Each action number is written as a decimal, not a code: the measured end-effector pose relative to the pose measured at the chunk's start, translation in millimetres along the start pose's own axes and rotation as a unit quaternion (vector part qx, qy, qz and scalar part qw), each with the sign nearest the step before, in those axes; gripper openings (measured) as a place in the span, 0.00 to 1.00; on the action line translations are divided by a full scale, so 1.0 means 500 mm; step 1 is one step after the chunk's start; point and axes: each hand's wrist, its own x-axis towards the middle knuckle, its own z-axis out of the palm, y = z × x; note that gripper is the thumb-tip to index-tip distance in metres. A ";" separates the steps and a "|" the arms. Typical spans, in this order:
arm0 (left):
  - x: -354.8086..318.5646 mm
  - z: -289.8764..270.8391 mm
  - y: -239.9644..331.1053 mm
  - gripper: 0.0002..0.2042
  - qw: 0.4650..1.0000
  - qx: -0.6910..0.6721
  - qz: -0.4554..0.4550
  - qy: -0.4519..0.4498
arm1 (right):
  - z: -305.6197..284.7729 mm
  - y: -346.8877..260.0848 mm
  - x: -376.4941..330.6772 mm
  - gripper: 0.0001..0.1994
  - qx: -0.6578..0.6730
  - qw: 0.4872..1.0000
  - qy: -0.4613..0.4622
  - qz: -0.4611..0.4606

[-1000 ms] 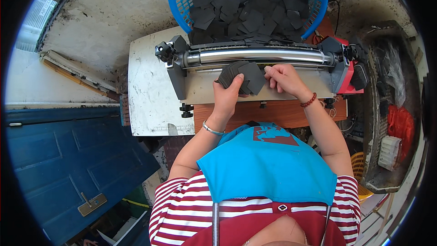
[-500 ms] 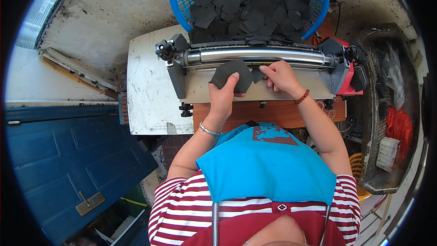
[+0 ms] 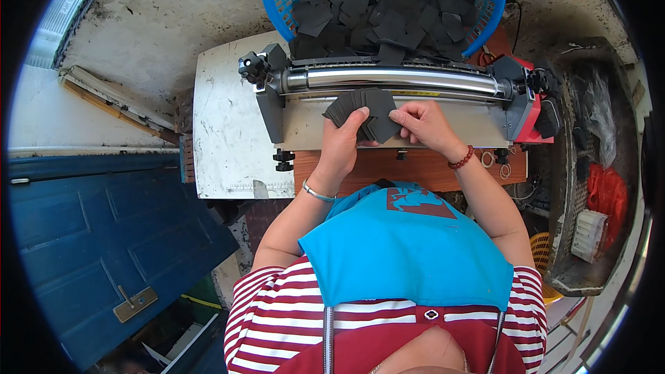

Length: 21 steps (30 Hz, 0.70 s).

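Observation:
My left hand (image 3: 341,140) is closed round a fanned stack of thin dark grey sheet pieces (image 3: 345,105), thumb on top. One dark grey piece (image 3: 382,116) lies on the stack's right side, and my right hand (image 3: 428,127) pinches its right edge between thumb and fingers. Both hands are over the pale metal feed plate (image 3: 305,128) of a roller machine. Just beyond them runs its shiny steel roller (image 3: 395,80).
Behind the roller stands a blue plastic basket (image 3: 277,7) heaped with dark cut pieces (image 3: 388,10). Black knobs (image 3: 253,68) and red-grey end housings flank the roller. A white board (image 3: 235,118) is at the left, a grimy trough (image 3: 568,249) at the right.
My right hand has brought its piece left onto the stack. The stack has spread into a wider fan in my left hand.

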 end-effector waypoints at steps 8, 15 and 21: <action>-0.008 -0.040 0.003 0.08 0.995 0.041 0.064 0.071 | -0.010 0.000 -0.002 0.17 -0.068 0.996 0.014 0.055; -0.012 -0.049 0.019 0.08 0.995 0.022 0.061 0.080 | 0.035 -0.017 0.043 0.20 -0.150 0.980 0.123 0.035; -0.012 -0.051 0.010 0.08 0.998 -0.003 0.035 0.052 | 0.069 -0.026 0.010 0.17 -0.084 0.994 0.028 -0.064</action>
